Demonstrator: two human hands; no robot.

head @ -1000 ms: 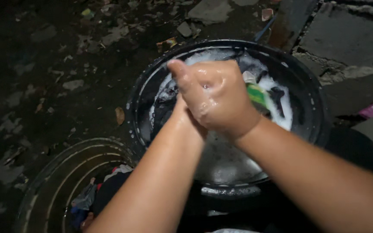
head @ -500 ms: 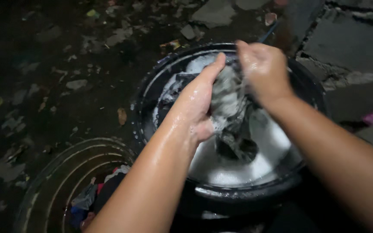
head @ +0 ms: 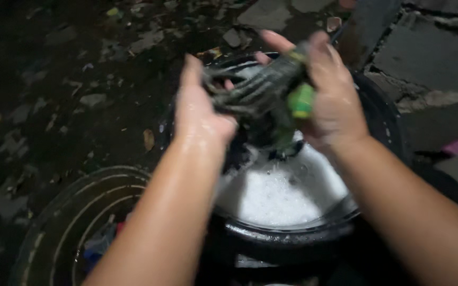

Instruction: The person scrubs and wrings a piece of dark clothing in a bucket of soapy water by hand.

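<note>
Both of my hands are up over the far side of the black basin (head: 377, 132), my left hand (head: 200, 114) and right hand (head: 332, 100) each closed on an end of the dark wet cloth (head: 253, 95) with its green patch, stretched between them above the suds (head: 276, 193). Motion blur smears the cloth, and my right fingers (head: 276, 39) are partly hidden behind it. At near left a second tub (head: 54, 222) holding more laundry is cut off by the frame's edge, lost in darkness.
</note>
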